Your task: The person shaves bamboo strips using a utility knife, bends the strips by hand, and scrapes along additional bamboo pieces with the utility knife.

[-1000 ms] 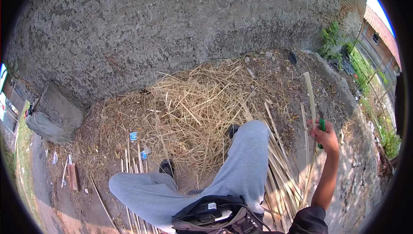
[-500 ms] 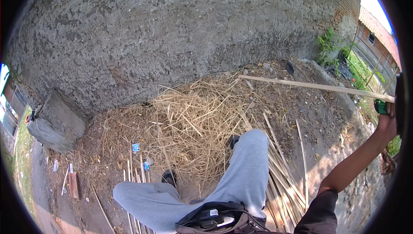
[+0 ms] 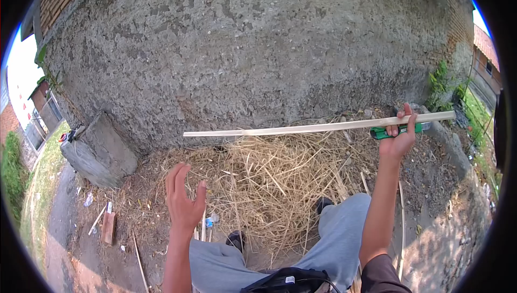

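My right hand (image 3: 397,134) is closed round a long pale bamboo strip (image 3: 301,130) and a green cutter knife (image 3: 381,132), whose blade points right. The strip lies nearly level across the view, in front of the wall. My left hand (image 3: 184,199) is raised below the strip's left end, fingers apart, holding nothing. Beneath the strip, between my feet and the wall, lies a heap of thin bamboo shavings (image 3: 274,190).
A rough grey wall (image 3: 258,50) rises ahead. A concrete block (image 3: 99,153) stands at the left, with a reddish-brown piece (image 3: 108,228) on the ground near it. More bamboo strips (image 3: 402,228) lie beside my right leg. Green plants (image 3: 441,85) grow at the right.
My right hand has come back from the far right edge with the strip and knife. My left hand has come into view, open. The view has shifted left.
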The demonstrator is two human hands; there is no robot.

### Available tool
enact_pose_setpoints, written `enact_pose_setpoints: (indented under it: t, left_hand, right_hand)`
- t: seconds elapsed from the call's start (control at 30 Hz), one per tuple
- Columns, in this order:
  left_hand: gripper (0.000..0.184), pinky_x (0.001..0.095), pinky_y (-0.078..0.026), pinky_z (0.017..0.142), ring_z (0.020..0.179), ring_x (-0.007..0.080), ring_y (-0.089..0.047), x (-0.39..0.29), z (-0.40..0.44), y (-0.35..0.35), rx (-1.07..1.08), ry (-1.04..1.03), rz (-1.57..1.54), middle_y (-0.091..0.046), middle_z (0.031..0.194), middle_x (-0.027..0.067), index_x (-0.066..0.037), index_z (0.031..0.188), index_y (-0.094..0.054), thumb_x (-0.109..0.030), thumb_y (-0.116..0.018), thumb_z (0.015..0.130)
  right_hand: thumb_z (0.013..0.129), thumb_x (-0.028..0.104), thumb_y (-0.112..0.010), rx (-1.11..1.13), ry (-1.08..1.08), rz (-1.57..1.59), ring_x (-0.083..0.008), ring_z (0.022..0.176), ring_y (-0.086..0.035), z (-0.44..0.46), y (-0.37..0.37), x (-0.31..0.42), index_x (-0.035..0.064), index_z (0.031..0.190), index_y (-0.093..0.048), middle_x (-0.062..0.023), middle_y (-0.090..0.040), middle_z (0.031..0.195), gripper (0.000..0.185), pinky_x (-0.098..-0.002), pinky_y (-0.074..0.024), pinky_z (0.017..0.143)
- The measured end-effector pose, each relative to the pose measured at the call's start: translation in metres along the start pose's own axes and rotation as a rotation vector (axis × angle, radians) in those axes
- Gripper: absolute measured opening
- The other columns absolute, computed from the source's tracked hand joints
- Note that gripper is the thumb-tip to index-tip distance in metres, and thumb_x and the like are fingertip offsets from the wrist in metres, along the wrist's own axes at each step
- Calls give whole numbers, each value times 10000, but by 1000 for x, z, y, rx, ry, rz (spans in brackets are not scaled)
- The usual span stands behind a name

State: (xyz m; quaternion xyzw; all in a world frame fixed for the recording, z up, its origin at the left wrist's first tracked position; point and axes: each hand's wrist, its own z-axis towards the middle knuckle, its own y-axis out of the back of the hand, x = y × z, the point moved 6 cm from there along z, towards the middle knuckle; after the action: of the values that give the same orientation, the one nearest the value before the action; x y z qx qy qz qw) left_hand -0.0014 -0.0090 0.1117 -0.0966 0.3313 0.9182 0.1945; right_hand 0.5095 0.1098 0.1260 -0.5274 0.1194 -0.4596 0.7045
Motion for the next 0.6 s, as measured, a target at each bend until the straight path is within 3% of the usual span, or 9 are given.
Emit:
enact_pose_setpoints:
  t: [0.07,0.17,0.2,0.23,0.3,0.33,0.5,0.6]
  left_hand:
    - [512,498,-298,1083,1290,358,-430,0,22,-40,111,-22,33,-497,1335,161,-70,1289,-507,-210,-712,841]
    - [593,502,-221,1123,1294,322,-428,22,20,-83,247,-73,180,-496,1345,123,-82,1294,-498,-282,-754,798]
    - [533,559,-169,1104,1280,296,-456,33,11,-92,287,-78,156,-523,1325,104,-111,1292,-510,-317,-712,845]
    - [533,559,-169,1104,1280,296,-456,38,10,-96,306,-71,160,-523,1325,104,-111,1292,-510,-317,-712,845]
    - [438,529,-206,1079,1169,294,-542,47,-2,-103,413,-25,84,-594,1220,99,-103,1249,-538,-282,-679,875]
    - [317,482,-292,1017,1023,285,-599,49,-4,-103,341,-9,11,-663,1091,87,-87,1149,-613,-189,-691,859]
    - [279,397,-396,910,939,276,-617,47,-14,-102,278,31,-85,-688,991,86,-73,1029,-666,-166,-761,783]
    - [267,368,-423,825,889,265,-630,37,-20,-96,215,33,-97,-696,942,80,-68,974,-682,-151,-788,743]
  right_hand:
    - [1050,336,-410,-18,-38,8,-34,475,-317,-10,7,-39,23,1183,-538,-2,-540,828,364,-193,-291,421]
    - [1052,339,-400,-213,-144,-77,-37,450,-317,-21,47,-89,36,1168,-535,1,-543,813,352,-202,-293,404]
    - [1052,342,-396,-247,-201,-70,-38,442,-317,-19,63,-102,43,1162,-535,1,-549,816,348,-204,-292,398]
    - [1052,344,-391,-291,-260,-71,-39,434,-317,-21,76,-109,50,1155,-535,1,-554,819,344,-206,-291,392]
    - [1053,355,-385,-290,-306,-116,-37,437,-312,-16,89,-112,56,1152,-538,4,-561,828,350,-206,-293,393]
    - [1052,353,-389,-237,-281,-125,-36,441,-311,-11,81,-107,53,1153,-538,0,-571,842,350,-204,-299,399]
    - [1045,347,-423,-171,-237,-252,-33,467,-318,-9,87,-89,30,1156,-532,-31,-605,895,353,-198,-326,425]
    - [1016,332,-513,-297,-352,-195,-42,493,-328,-2,123,-92,12,1085,-528,-84,-618,915,328,-198,-353,442]
